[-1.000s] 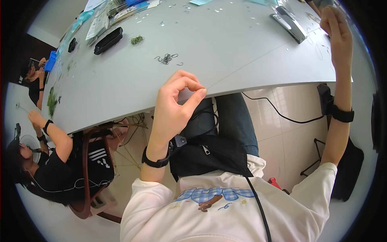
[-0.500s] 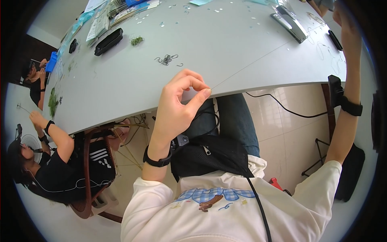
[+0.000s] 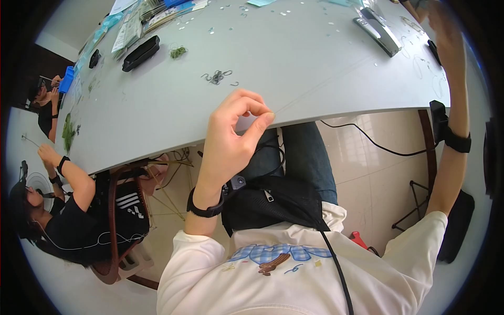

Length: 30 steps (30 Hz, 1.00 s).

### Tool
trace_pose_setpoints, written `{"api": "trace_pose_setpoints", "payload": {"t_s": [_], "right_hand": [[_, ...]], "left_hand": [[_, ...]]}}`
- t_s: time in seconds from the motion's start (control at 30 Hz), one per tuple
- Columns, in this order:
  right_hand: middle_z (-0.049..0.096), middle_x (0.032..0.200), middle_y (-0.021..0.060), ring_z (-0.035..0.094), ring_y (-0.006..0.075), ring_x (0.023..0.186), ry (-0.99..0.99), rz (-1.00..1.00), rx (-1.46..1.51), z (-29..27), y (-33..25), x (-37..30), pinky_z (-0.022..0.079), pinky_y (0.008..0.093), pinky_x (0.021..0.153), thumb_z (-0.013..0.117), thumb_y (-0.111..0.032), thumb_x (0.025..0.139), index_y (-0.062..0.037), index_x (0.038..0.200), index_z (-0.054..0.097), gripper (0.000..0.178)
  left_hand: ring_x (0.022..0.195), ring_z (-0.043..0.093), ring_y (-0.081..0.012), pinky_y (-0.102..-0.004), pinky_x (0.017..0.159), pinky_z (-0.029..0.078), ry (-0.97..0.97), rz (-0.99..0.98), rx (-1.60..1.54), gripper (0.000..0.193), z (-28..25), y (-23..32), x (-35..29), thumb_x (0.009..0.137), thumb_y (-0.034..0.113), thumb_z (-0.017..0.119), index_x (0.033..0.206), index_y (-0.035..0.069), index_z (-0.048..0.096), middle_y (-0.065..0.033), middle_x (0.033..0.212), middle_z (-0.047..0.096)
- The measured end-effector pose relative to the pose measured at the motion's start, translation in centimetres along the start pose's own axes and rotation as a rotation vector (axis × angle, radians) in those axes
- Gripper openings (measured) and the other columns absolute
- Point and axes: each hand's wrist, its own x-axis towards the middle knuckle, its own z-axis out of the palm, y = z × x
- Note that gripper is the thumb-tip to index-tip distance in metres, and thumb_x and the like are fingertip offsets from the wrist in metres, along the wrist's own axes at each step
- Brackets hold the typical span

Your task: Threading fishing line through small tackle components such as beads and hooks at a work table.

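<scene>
My left hand (image 3: 233, 136) is closed in a pinch just over the table's near edge, thumb and forefinger together on a thin thread (image 3: 315, 90). The thread runs faintly up and right across the table toward my raised right hand (image 3: 447, 34). That hand, at the far right rim, is smeared by motion, so its fingers and the thread's other end do not show clearly. Beyond my left hand lies a small heap of dark curved wire hooks (image 3: 217, 77). Black bands with small devices circle both my wrists.
On the grey table (image 3: 184, 110) are a stapler (image 3: 378, 34), a black tray (image 3: 142, 54), a green tangle of thread (image 3: 178, 52) and scattered paper bits. Stacked packets (image 3: 128, 34) stand far left. Another person (image 3: 79, 205) sits at my left, arms raised.
My right hand has shifted slightly and is more blurred. The thread looks fainter and doubled, as if vibrating. My left hand has barely moved.
</scene>
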Motion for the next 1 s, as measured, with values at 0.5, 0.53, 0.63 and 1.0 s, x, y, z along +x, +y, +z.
{"api": "trace_pose_setpoints", "payload": {"t_s": [0.5,0.53,0.63,1.0], "right_hand": [[0.061,0.087,0.0102,0.058,0.0206,0.082,-0.593,0.544,0.7,8.2,-18.2,-5.6,0.044,0.0279,0.073,0.054,-0.004,0.08,0.0008,0.093,0.055,0.013],[0.059,0.079,0.0076,0.055,0.0154,0.072,-0.649,0.649,0.781,8.3,-18.1,-5.6,0.042,0.0249,0.065,0.053,-0.004,0.081,0.0014,0.089,0.054,0.009],[0.052,0.062,0.0054,0.043,0.01,0.052,-0.64,0.796,0.904,9.1,-18.1,-5.9,0.034,0.0231,0.048,0.052,-0.005,0.081,0.0026,0.081,0.053,0.007],[0.03,0.047,-0.0058,0.025,0.0014,0.044,-0.591,1.017,1.077,9.1,-17.6,-6.1,0.019,0.0213,0.041,0.052,-0.006,0.081,-0.0002,0.078,0.054,0.007]], "left_hand": [[0.067,0.051,-0.0187,-0.0253,0.06,0.041,0.234,0.283,0.236,0.009,1.3,0.5,0.6,0.068,-0.005,0.063,0.073,0.0,0.057,-0.0075,0.078,0.052],[0.067,0.051,-0.0187,-0.0253,0.06,0.041,0.236,0.276,0.237,0.009,1.3,0.4,0.6,0.068,-0.005,0.063,0.073,0.0,0.057,-0.0075,0.078,0.052],[0.067,0.051,-0.0178,-0.025,0.058,0.041,0.246,0.307,0.226,0.011,1.2,0.2,0.8,0.067,-0.006,0.064,0.073,0.0,0.057,-0.0071,0.078,0.053],[0.077,0.048,-0.0152,-0.0239,0.068,0.039,0.099,0.207,-0.014,0.012,1.0,-0.4,1.3,0.067,-0.004,0.065,0.077,-0.002,0.06,-0.0079,0.086,0.051]]}}
